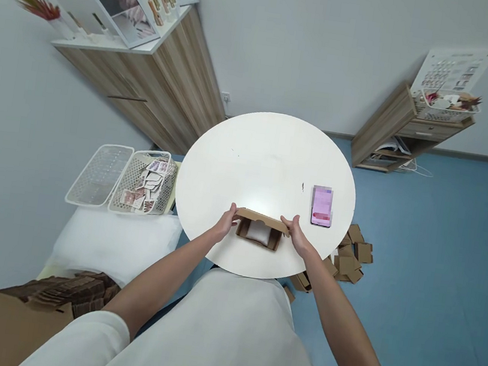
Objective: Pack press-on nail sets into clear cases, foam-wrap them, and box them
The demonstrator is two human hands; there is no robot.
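Observation:
A small brown cardboard box (241, 231) stands near the front edge of the round white table (271, 150), its lid raised on the far side. Inside lies a white padded piece (259, 232). My left hand (225, 223) grips the lid's left end, fingers bent around the edge. At the other end, my right hand (295, 234) pinches the right corner of the lid. A phone (322, 206) with a lit, blurred screen lies to the right of my right hand.
Two white plastic baskets (119, 180) stand left of the table, one with printed cards (150, 185). Folded cardboard boxes (349, 258) lie on the blue floor at right. A large carton (20, 321) of cardboard is at lower left. Wooden cabinets (186, 78) stand behind.

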